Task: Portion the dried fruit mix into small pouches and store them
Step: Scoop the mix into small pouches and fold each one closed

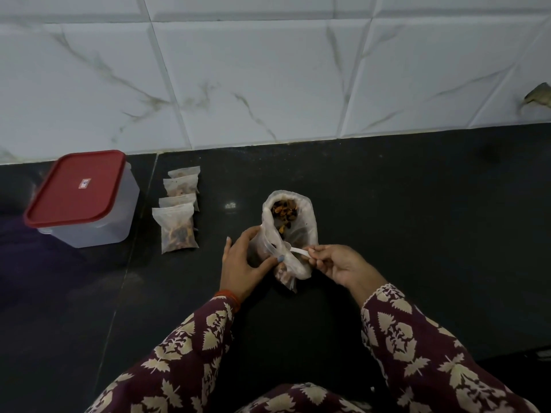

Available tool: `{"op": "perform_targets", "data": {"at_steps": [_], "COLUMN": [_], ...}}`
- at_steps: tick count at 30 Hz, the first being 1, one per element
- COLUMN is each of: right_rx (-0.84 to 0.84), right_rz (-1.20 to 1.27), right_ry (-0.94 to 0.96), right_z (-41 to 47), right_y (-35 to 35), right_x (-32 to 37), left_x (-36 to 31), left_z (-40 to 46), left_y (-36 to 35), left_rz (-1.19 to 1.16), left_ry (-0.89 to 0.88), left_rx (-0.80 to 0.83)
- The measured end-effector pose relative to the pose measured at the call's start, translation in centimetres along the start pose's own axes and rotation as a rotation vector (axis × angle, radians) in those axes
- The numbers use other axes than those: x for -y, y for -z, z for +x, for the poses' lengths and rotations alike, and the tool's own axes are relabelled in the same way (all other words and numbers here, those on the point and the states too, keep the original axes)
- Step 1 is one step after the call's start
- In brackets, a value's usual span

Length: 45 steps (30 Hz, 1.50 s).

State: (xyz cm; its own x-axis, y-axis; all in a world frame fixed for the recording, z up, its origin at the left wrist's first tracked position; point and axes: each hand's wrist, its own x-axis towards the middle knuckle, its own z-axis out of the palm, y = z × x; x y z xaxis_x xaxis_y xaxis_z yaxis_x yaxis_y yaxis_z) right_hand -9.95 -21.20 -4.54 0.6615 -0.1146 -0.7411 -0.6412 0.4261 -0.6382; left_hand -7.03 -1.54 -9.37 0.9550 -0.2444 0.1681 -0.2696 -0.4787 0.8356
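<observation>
A large clear plastic bag (301, 222) of dried fruit mix stands open on the dark counter. In front of it my left hand (243, 265) grips a small clear pouch (290, 268), thumb across its mouth; some mix shows in its bottom. My right hand (338, 265) pinches the handle of a white plastic spoon (298, 250), whose bowl is down inside the pouch. Several filled pouches (179, 226) lie in an overlapping row to the left.
A clear plastic container with a red lid (79, 190), closed, stands at the far left by the tiled wall (268, 84). The dark counter (417, 219) stretches away to the right. A small dark object (538, 95) shows at the right edge.
</observation>
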Motion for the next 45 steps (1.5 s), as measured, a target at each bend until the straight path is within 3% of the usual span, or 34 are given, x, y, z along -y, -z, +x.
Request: {"op": "perform_targets", "data": {"at_steps": [16, 25, 31, 35, 38, 41, 45], "right_rx": [0.039, -0.012, -0.015, -0.193, -0.222, -0.254, -0.252], "right_rz": [0.148, -0.005, -0.304, -0.782, -1.054, -1.156, -1.147], "right_ry": [0.042, 0.268, 0.623, 1.072, 1.436, 1.596, 1.644], "right_z": [-0.7, -4.0, -5.9, -5.4, -4.8, -4.7, -4.8], "right_y": [0.5, -0.1, -2.6, -3.7, -4.0, -4.0, -3.8], "right_x": [-0.3, 1.3, 0.7, -1.0, -2.1, -2.6, -2.9], "left_x": [0.4, -0.4, -0.7, -1.1, -0.9, -0.8, -0.8], "left_z": [0.1, 0.0, 0.2, 0.2, 0.0, -0.1, -0.1], "left_y": [0.9, 1.7, 1.8, 2.0, 2.0, 2.0, 1.9], "left_rz": [-0.177, -0.225, -0.29, -0.334, -0.332, -0.331, -0.348], "left_ry": [0.126, 0.131, 0.113, 0.095, 0.095, 0.096, 0.092], "left_rx": [0.081, 0.086, 0.066, 0.048, 0.038, 0.035, 0.022]}}
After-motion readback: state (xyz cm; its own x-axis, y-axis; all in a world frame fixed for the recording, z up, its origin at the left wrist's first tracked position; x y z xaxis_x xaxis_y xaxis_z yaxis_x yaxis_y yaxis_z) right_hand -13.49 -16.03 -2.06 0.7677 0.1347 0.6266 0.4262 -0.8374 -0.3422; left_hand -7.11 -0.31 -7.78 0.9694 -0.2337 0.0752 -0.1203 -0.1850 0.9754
